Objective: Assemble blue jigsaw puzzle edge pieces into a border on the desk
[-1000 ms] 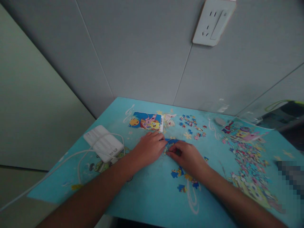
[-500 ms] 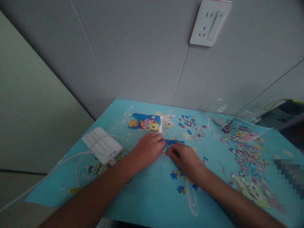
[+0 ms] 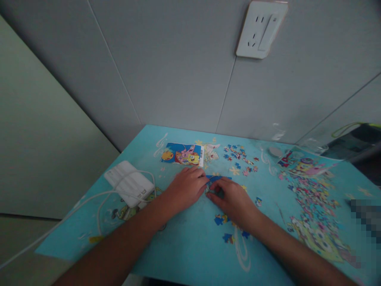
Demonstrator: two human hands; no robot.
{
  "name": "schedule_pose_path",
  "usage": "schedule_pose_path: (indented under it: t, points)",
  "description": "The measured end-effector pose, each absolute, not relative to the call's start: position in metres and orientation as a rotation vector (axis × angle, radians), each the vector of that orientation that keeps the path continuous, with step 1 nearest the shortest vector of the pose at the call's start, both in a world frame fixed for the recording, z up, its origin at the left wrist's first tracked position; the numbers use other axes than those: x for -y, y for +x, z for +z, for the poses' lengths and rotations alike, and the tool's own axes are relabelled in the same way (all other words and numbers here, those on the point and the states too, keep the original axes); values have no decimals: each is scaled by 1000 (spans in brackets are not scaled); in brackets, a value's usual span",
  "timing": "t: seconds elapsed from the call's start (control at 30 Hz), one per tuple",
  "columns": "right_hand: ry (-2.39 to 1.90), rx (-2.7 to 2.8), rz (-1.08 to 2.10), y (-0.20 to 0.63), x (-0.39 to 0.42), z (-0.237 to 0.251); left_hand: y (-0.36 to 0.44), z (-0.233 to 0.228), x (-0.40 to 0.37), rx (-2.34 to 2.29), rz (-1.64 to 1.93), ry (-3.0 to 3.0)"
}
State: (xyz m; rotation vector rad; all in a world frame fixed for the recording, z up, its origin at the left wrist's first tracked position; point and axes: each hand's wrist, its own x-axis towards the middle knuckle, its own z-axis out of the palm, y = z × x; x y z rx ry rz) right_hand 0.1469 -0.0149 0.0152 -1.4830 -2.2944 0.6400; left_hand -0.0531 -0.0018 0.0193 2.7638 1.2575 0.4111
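two bare hands meet at the middle of the light blue cartoon-printed table mat (image 3: 184,246). our left hand (image 3: 185,188) lies palm down, fingers curled close together, its tips pressing on the small dark blue strip of joined puzzle pieces (image 3: 218,178) that lies flat on the mat between both hands. our right hand (image 3: 232,198) comes in from the other side, thumb and forefinger narrowed toward the near edge of that same strip; we cannot tell whether they pinch a piece or only push on it, since the fingers hide the spot.

just beyond the left hand lies the colourful rectangular picture card (image 3: 182,154), flat on the mat. to its right sits a small scatter of loose blue and pink pieces (image 3: 239,158), near but apart from the strip. a broad heap of mixed loose pieces (image 3: 312,196) spreads well to the right. a few blue pieces (image 3: 228,237) lie beside our right wrist. the white rectangular power strip (image 3: 128,183) with its white cable (image 3: 89,198) rests on the mat's left edge. a white wall socket (image 3: 261,28) hangs on the grey wall above.
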Motion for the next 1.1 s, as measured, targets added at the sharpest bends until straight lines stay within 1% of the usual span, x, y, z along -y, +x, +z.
schedule_pose_path:
  t: [0.7, 0.9, 1.1]
  points:
    - [-1391, 2294, 610, 152, 15, 15, -54, 16, 1, -1251, 466, 2726]
    - [-1229, 2330, 638, 163, 16, 17, -54, 16, 0, -1232, 483, 2739]
    - [-1107, 2525, 487, 164, 20, 22, -54, 15, 0, -1245, 472, 2741]
